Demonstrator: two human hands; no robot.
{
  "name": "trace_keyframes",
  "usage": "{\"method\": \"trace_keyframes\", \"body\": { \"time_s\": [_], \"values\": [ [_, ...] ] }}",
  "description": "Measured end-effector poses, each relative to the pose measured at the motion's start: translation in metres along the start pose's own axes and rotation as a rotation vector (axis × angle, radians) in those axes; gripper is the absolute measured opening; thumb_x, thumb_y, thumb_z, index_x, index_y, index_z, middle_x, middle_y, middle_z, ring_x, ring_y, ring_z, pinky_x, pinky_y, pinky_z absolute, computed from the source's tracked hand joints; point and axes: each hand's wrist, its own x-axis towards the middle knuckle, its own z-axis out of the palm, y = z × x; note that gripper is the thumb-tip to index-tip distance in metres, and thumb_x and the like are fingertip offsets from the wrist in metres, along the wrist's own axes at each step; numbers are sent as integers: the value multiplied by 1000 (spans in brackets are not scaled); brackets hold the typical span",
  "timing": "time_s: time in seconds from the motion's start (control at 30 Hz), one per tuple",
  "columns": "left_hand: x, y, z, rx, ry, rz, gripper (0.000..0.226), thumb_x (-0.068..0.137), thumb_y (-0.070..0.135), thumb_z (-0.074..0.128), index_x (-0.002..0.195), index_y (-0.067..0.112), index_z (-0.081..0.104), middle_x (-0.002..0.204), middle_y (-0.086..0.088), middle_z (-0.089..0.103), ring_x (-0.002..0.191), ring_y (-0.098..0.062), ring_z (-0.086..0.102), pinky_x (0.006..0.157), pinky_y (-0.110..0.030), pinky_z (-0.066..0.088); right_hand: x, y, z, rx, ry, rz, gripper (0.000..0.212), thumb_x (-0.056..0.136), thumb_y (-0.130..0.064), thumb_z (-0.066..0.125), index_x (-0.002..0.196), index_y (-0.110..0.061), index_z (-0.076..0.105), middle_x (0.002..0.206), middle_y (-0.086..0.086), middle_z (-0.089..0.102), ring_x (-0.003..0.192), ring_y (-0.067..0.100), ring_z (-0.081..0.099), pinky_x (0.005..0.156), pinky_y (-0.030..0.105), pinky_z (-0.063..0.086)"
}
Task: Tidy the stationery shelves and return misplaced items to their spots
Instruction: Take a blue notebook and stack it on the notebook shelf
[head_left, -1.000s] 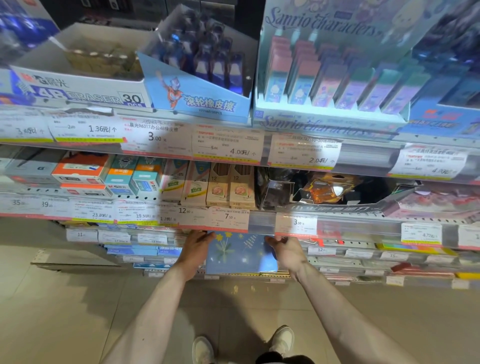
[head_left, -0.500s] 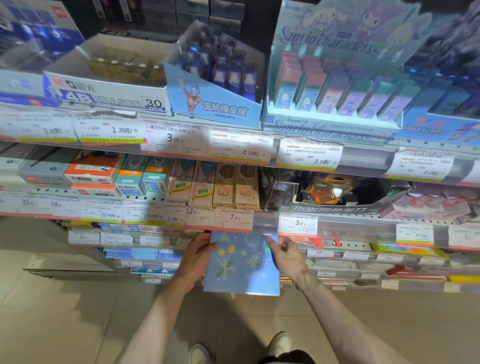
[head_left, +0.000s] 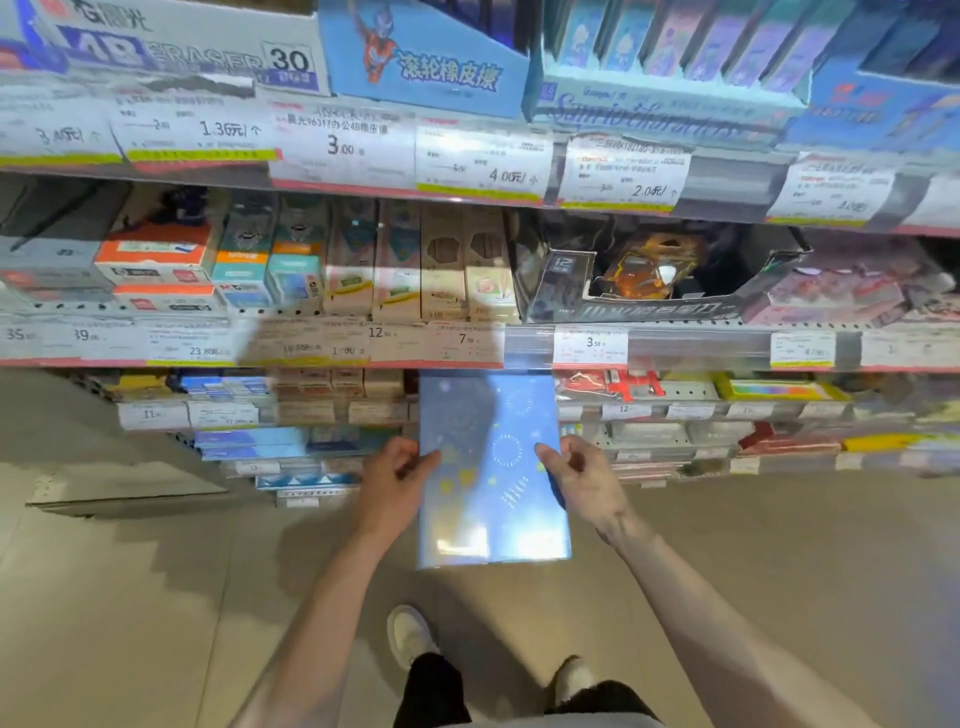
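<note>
Seen from the head camera, both forearms reach forward and down. The left hand (head_left: 397, 480) pinches the left edge of a blue notebook (head_left: 491, 467), and the right hand (head_left: 582, 478) clamps its right edge, thumbs on the cover. The notebook's far end sits under the front edge of the middle shelf (head_left: 675, 345), lined with price tags. Below lies a beige tiled floor (head_left: 130, 597).

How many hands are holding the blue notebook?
2: the left hand grips the blue notebook on its left edge, the right hand on its right edge.
</note>
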Motion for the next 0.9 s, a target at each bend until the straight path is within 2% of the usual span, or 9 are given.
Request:
{"method": "trace_keyframes", "body": {
  "time_s": [0.13, 0.27, 0.37, 0.43, 0.47, 0.57, 0.63, 0.77, 0.9],
  "values": [
    [-30, -2, 18, -26, -3, 2, 17, 91, 18, 69, 97, 6, 58, 92, -14, 72, 89, -31, 70, 81, -49, 53, -20, 17, -17, 9, -27, -21, 43, 90, -44, 65, 70, -20, 36, 49, 6, 40, 48, 19, 32, 51, 30, 31],
    [-66, -3, 54, -47, -1, -16, 10, 91, 11, 69, 96, 17, 62, 90, -9, 73, 90, -31, 71, 84, -50, 54, -43, 41, -54, -39, -27, -55, 44, 90, -42, 65, 67, -17, 38, 53, 1, 40, 51, 16, 36, 53, 29, 32],
    [-101, 0, 93, -4, 44, -4, 11, 89, 17, 71, 91, 24, 63, 80, -6, 71, 80, -28, 71, 73, -48, 54, -65, 65, -93, -49, -32, -50, 44, 88, -48, 64, 78, -6, 57, 69, 15, 59, 62, 13, 49, 58, 36, 43],
    [-125, 1, 125, -8, 48, 14, 9, 89, 17, 70, 88, 20, 62, 63, 3, 64, 58, -18, 60, 57, -37, 46, -82, 79, -124, -54, -26, -79, 34, 93, -40, 64, 85, -7, 63, 75, 10, 61, 65, 13, 51, 59, 29, 43],
    [-136, 2, 143, -20, 47, 25, 9, 89, 17, 70, 88, 17, 61, 60, 1, 58, 55, -17, 53, 55, -33, 41, -90, 87, -141, -58, -16, -91, 30, 95, -35, 63, 87, -7, 63, 75, 6, 60, 66, 14, 51, 58, 25, 41],
    [-168, 10, 192, -78, 59, 68, 25, 79, 29, 70, 90, 10, 58, 64, -4, 47, 61, -16, 44, 57, -32, 36, -111, 110, -193, -76, 33, -126, 35, 94, -39, 63, 89, -4, 63, 74, 6, 60, 66, 16, 52, 63, 35, 44],
    [-187, 28, 220, -37, 58, 125, 34, 79, 34, 70, 92, 5, 58, 66, -5, 42, 60, -15, 40, 56, -31, 34, -125, 120, -226, -84, 75, -134, 38, 94, -40, 63, 81, -5, 58, 66, 5, 52, 62, 15, 45, 59, 33, 40],
    [-208, 75, 269, -53, 7, 197, 21, 91, 21, 68, 96, 5, 56, 75, -9, 48, 62, -17, 40, 51, -26, 33, -147, 113, -291, -45, 195, -214, 46, 95, -33, 65, 66, -19, 32, 60, -5, 30, 56, 12, 28, 56, 32, 26],
    [-209, 132, 306, -103, -40, 316, 14, 90, 18, 69, 96, 9, 59, 75, -10, 50, 69, -20, 45, 61, -28, 38, -150, 98, -345, 51, 277, -241, 41, 95, -40, 63, 79, -4, 53, 60, -1, 39, 56, 14, 36, 57, 34, 31]
  ]
}}
